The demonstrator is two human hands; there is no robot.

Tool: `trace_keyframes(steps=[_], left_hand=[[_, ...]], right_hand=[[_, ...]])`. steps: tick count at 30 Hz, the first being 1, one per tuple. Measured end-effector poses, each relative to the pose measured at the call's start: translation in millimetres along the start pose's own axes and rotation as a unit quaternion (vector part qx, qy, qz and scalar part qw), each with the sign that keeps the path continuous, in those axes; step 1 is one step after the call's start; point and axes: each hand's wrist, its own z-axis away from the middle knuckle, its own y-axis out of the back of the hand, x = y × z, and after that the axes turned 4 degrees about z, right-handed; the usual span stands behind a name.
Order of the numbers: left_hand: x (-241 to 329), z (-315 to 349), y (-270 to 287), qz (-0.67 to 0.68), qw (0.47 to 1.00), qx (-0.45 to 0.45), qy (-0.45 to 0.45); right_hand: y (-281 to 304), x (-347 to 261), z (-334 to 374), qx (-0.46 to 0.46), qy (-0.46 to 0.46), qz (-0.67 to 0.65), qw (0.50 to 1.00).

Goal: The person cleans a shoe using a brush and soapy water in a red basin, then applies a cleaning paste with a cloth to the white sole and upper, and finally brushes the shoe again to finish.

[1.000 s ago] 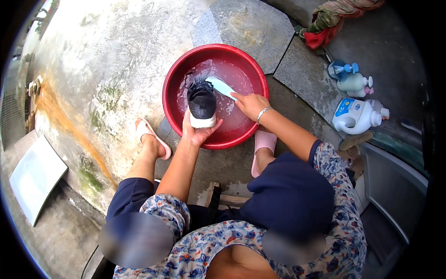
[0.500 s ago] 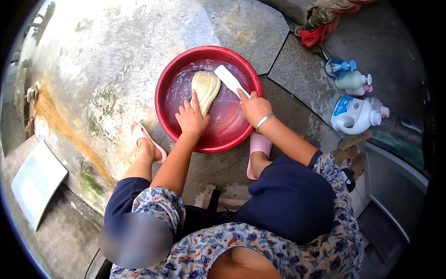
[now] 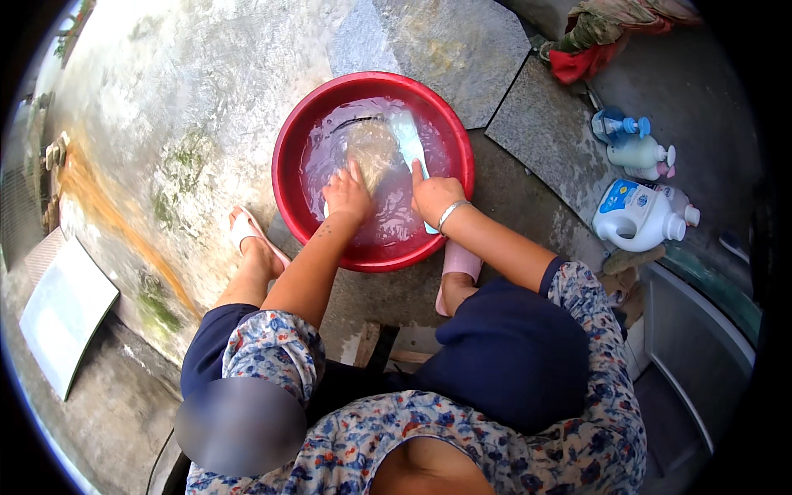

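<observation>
A red plastic basin [image 3: 283,194] of cloudy, rippling water stands on the ground before me. Under the surface lies a shoe [image 3: 375,148] with a pale yellow sole, its outline blurred by water. My left hand [image 3: 346,194] holds it at the near end, fingers partly in the water. To the right of the shoe, my right hand [image 3: 437,200] is closed around a white and light-blue scrubbing brush [image 3: 406,136]. The brush's head points away from me, and its handle end shows below my fist. Its bristles are hidden.
Several pump bottles [image 3: 635,153] and a white jug [image 3: 635,214] stand at the right. A camouflage and red cloth [image 3: 586,49] lies at the far right. A pale panel [image 3: 70,318] rests at the left. My feet in pink slippers [image 3: 460,262] flank the basin.
The shoe has gone from above the water to beneath it, pushed down by my left hand. My right hand and the brush have shifted slightly left and nearer. The water is now more stirred.
</observation>
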Motion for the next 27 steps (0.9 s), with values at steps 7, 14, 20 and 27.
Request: trace_keyframes(steps=[7,14,20,27], left_hand=[[-44.4,27.9,22.0,0.427,0.899,0.091,-0.009],[-52.2,91.8,83.4,0.82,0.561,-0.064,-0.089],[-75.7,121.4,98.0,0.878,0.465,-0.063,-0.096],[-76.6,130.3,108.2,0.925,0.359,-0.067,-0.101]], right_hand=[[-0.9,3.5,6.0,0.085,-0.038,-0.079,0.993],[5.7,14.0,14.7,0.102,-0.046,-0.097,0.989],[43.0,-5.1,27.0,0.231,0.06,-0.224,0.945],[51.9,-14.9,0.1,0.137,0.192,-0.387,0.891]])
